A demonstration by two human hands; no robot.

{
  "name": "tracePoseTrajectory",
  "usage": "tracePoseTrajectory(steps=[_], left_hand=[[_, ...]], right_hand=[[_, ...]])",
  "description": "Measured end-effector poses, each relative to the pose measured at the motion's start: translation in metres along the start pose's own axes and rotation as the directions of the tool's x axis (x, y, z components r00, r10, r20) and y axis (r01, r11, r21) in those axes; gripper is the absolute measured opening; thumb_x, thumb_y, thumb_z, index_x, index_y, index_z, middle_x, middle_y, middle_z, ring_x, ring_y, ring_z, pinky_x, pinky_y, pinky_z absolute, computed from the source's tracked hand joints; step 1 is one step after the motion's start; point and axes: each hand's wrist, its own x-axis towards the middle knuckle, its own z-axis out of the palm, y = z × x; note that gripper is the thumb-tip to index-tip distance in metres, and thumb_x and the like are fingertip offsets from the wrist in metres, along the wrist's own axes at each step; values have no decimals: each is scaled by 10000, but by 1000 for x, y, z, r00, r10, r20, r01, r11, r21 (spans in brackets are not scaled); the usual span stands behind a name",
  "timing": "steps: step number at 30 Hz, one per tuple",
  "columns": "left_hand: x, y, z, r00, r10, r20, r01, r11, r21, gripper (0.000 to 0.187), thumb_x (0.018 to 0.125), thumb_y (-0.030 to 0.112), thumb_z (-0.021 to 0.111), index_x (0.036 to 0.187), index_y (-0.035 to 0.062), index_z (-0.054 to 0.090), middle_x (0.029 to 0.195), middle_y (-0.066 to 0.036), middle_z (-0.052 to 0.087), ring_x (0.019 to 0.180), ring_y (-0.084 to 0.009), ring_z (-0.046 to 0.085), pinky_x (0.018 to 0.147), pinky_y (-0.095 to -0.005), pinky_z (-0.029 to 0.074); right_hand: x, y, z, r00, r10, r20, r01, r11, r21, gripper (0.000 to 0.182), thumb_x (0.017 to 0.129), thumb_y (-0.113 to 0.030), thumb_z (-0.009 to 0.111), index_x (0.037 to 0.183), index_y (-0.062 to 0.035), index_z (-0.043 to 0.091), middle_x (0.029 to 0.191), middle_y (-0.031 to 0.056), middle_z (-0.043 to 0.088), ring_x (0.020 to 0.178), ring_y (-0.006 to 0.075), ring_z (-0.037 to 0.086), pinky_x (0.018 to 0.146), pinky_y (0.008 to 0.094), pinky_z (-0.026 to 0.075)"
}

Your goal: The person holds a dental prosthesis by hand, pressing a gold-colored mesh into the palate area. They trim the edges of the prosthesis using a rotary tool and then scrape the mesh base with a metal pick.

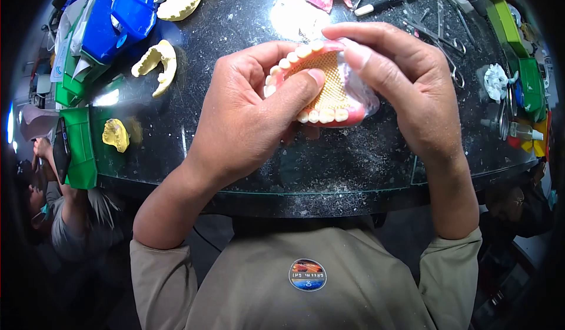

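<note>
Both my hands hold an upper denture above the dark worktop. It has pink wax gums, a row of white teeth and a yellow mesh plate in the palate. My left hand grips it from the left, with the thumb pressed on the mesh. My right hand clasps it from the top and right, fingers curled over the front teeth.
Yellow plaster jaw casts lie at the left beside blue and green boxes. A small yellow cast sits by a green tray. Scissors and metal tools lie at the right, with green trays. Another person is at lower left.
</note>
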Motion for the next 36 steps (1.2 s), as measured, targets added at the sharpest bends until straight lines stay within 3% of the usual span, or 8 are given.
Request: tracePoseTrajectory(steps=[4, 7, 14, 19, 36], left_hand=[[0, -3, -2, 999, 36, 0, -36, 999, 13, 328, 869, 122, 554, 1144, -57, 537, 930, -111, 655, 770, -132, 660, 646, -229, 552], [1, -5, -2, 998, 60, -2, -60, 998, 22, 330, 872, 122, 556, 1147, -58, 535, 956, -116, 652, 807, -137, 659, 692, -235, 550], [0, -4, 0, 998, 68, -10, -68, 997, 32, 324, 872, 104, 565, 1148, -62, 534, 996, -123, 644, 878, -147, 647, 789, -259, 532], [1, -11, 6, 983, 164, -81, -170, 983, -75, 223, 866, 95, 594, 1034, -51, 598, 731, -15, 621, 540, 2, 502, 441, -154, 377], [3, -16, 8, 974, 208, -94, -216, 972, -93, 225, 881, 87, 583, 1056, -54, 586, 765, -21, 628, 580, 0, 524, 464, -149, 398]], right_hand=[[0, 5, 5, 1000, -28, -13, 29, 999, 36, 288, 896, -93, 542, 1160, 18, 572, 831, 22, 599, 670, 20, 510, 619, 172, 442], [-2, -1, 5, 999, 36, 5, -36, 996, 77, 277, 892, -85, 552, 1149, 13, 580, 796, 9, 585, 673, 17, 521, 617, 165, 452], [-3, 1, 11, 998, 57, -40, -52, 990, 135, 261, 895, -102, 565, 1134, -2, 591, 769, -6, 571, 634, 4, 495, 555, 148, 410], [-3, 1, 13, 996, 69, -56, -58, 982, 177, 260, 894, -115, 578, 1132, -12, 597, 774, -13, 573, 639, 2, 490, 558, 143, 403], [-4, 5, 15, 996, 70, -64, -56, 980, 191, 248, 899, -112, 575, 1124, -12, 597, 884, 25, 630, 780, 25, 554, 664, 159, 446]])
